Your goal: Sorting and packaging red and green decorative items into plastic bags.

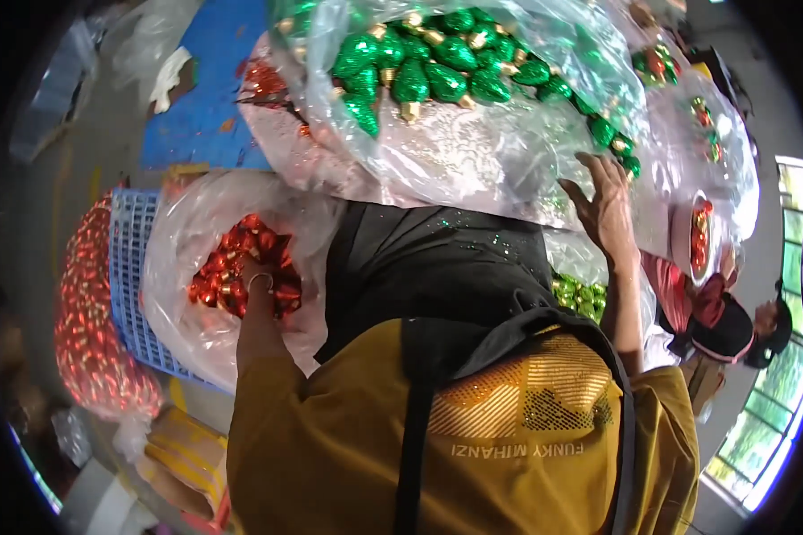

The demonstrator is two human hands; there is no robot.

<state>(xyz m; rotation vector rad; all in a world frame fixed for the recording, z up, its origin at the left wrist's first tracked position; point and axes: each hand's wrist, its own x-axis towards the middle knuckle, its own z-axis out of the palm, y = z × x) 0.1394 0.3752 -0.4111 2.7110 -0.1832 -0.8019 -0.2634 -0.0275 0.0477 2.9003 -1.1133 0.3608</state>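
Observation:
My left hand [257, 271] reaches into the clear plastic bag [174, 241] at the left, among shiny red bulb-shaped ornaments [263, 239]. Its fingers are mostly hidden there, so I cannot make out whether they grip one. Over the right side of the table my right hand [607, 198] is stretched out with fingers apart, holding nothing. Its fingertips are close to a few green glittery bulb ornaments [602, 132] with gold caps. More of these lie heaped in a clear plastic sheet [330, 102] at the far side of the pale patterned tabletop [473, 152].
A blue plastic basket [132, 267] surrounds the red ornaments' bag. Left of it stands a full sack of red ornaments [94, 312]. Lighter green ornaments [582, 296] lie in a bag beside my right forearm. A person [727, 321] sits at the right, near a dish [692, 236].

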